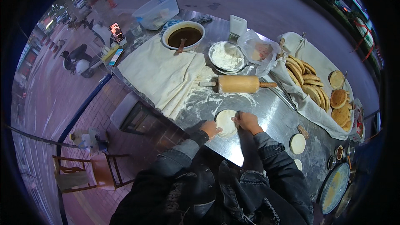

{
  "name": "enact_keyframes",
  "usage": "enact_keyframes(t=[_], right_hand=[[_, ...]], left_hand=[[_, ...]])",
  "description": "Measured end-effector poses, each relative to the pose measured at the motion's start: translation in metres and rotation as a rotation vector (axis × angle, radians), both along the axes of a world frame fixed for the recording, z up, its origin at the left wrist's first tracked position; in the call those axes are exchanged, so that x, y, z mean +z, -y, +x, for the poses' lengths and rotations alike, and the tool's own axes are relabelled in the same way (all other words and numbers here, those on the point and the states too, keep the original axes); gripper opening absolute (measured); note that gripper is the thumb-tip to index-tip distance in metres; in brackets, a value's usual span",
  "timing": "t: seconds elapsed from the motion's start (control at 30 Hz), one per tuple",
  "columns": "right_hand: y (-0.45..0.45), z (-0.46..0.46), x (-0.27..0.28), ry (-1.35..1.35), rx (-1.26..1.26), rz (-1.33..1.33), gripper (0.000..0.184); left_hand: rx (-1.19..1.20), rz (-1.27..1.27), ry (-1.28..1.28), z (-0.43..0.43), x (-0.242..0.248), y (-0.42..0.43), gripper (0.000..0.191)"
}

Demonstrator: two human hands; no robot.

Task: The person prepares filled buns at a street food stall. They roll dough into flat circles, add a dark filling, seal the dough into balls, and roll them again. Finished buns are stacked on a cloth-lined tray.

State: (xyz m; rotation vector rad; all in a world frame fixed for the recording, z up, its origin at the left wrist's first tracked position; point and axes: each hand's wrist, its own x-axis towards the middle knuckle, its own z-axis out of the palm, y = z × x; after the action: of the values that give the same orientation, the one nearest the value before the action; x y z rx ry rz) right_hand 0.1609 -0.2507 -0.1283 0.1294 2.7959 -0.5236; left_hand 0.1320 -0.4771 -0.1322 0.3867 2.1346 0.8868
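Note:
A round, flat piece of pale dough (226, 123) is between my hands, over the floured metal tabletop (200, 109). My left hand (210, 129) grips its lower left edge, thumb on top and fingers beneath or behind. On the opposite edge my right hand (248, 122) pinches the dough between thumb and curled fingers. Whether the dough is lifted off the metal I cannot tell. Beyond it lies a thick wooden rolling pin (239, 84) with a handle at each end. Another dough round (297, 143) rests to the right of my right forearm.
A white cloth (165, 72) covers the table's left part. Behind stand a bowl of dark liquid (185, 36), a flour bowl (227, 57) and a plastic bag (259, 51). Metal tongs (282, 92) lie beside a cloth-lined container of baked flatbreads (307, 82). A large round pan (335, 189) is lower right.

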Motion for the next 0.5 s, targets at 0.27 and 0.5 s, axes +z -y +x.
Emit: enact_keyframes(t=[0.27, 0.5], right_hand=[[0.0006, -0.0023, 0.0001, 0.052, 0.073, -0.028, 0.043], [0.0022, -0.0034, -0.0035, 0.016, 0.032, -0.004, 0.043]], left_hand=[[-0.024, -0.052, -0.159, -0.0016, -0.0059, 0.0025, 0.052], [0.036, -0.118, -0.028, -0.0038, -0.01, 0.0029, 0.051]])
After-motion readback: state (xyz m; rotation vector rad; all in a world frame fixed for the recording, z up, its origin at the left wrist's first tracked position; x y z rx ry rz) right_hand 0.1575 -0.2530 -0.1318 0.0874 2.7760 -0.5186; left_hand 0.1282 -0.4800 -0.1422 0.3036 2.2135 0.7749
